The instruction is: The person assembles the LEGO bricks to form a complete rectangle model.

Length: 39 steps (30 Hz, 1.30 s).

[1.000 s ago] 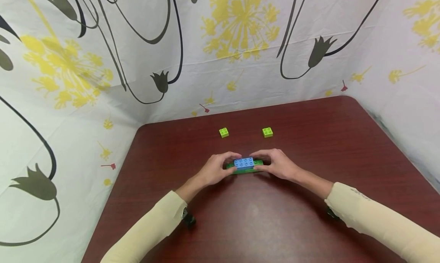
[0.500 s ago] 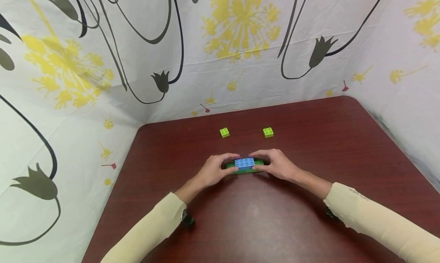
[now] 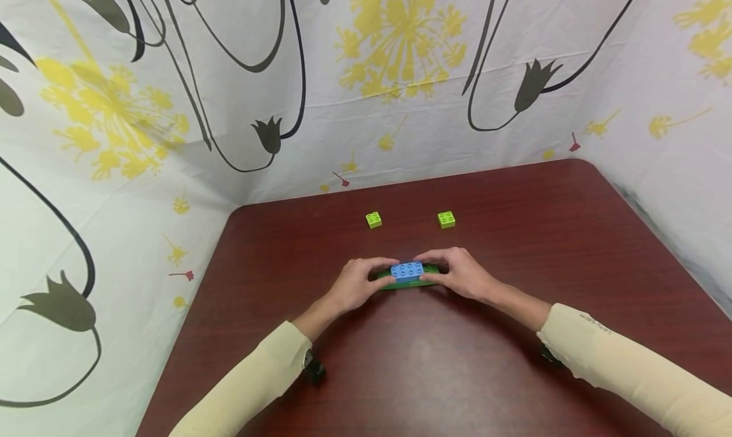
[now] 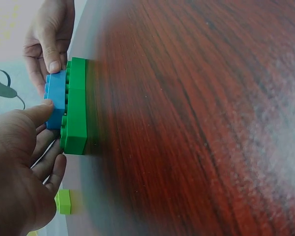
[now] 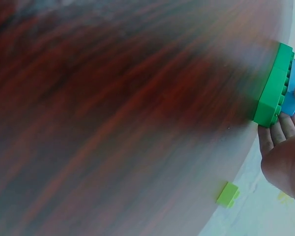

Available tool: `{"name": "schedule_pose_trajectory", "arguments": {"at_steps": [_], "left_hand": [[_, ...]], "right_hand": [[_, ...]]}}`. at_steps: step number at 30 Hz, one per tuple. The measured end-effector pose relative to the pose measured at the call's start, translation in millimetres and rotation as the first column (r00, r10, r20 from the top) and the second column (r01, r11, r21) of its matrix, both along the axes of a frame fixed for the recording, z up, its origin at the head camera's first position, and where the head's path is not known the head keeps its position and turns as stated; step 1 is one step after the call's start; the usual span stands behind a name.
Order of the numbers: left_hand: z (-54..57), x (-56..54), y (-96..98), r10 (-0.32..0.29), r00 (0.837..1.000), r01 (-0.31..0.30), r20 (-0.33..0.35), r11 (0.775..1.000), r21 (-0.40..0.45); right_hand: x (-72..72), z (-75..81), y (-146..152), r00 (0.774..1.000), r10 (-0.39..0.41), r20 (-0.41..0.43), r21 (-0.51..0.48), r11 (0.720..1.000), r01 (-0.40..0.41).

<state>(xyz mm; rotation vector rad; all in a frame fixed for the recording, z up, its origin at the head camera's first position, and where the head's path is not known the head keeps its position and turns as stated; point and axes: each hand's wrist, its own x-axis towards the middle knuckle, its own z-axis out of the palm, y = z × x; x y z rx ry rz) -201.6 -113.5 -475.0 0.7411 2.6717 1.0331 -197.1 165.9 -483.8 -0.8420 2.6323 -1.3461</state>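
Observation:
At the middle of the table, a blue toy brick (image 3: 407,271) with two rows of studs lies over a longer green row (image 4: 77,108), its studs up. A seam in the green suggests two bricks end to end. Green studs show along the line between blue and green in the left wrist view. My left hand (image 3: 356,283) pinches the left end of the blue brick between thumb and fingers. At its right end my right hand (image 3: 464,274) pinches it too, thumb (image 4: 54,66) on the near side. The fingers behind the brick are partly hidden.
Two small lime-green bricks, one at left (image 3: 373,220) and one at right (image 3: 446,219), stand farther back on the dark red-brown table (image 3: 412,361). A white cloth (image 3: 320,94) with printed flowers hangs behind the table and along its sides.

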Motion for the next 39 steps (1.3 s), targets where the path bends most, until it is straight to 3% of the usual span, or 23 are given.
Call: {"name": "schedule_pose_trajectory", "arguments": {"at_steps": [39], "left_hand": [[-0.4,-3.1,0.0,-0.037,0.999,0.037,-0.007,0.999,-0.016]], "right_hand": [[-2.8,3.2,-1.8,1.000,-0.002,0.014,0.022,1.000,0.001]]}}
